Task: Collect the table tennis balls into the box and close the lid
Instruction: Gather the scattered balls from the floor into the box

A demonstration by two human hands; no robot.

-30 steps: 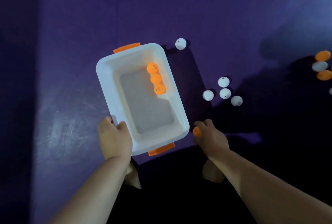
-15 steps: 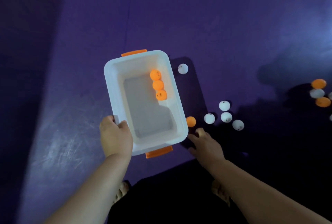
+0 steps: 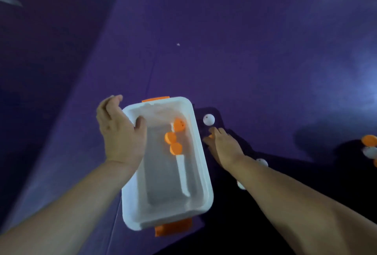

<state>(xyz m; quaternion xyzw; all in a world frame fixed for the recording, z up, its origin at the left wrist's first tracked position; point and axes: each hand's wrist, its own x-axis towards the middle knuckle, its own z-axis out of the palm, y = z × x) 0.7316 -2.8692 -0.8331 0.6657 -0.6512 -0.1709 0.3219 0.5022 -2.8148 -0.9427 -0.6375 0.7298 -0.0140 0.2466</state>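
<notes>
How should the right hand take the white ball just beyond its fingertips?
Probably pinch the white ball across its middle, coming from above and the right: it is round and loose, and the box wall stands close on its left.

one box [image 3: 127, 203], six orange balls [image 3: 176, 148], four white balls [image 3: 209, 120]

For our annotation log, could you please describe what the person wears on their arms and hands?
Nothing visible: the left hand and right hand are bare, without gloves or a watch, and no sleeves show up to the frame edge.
</notes>
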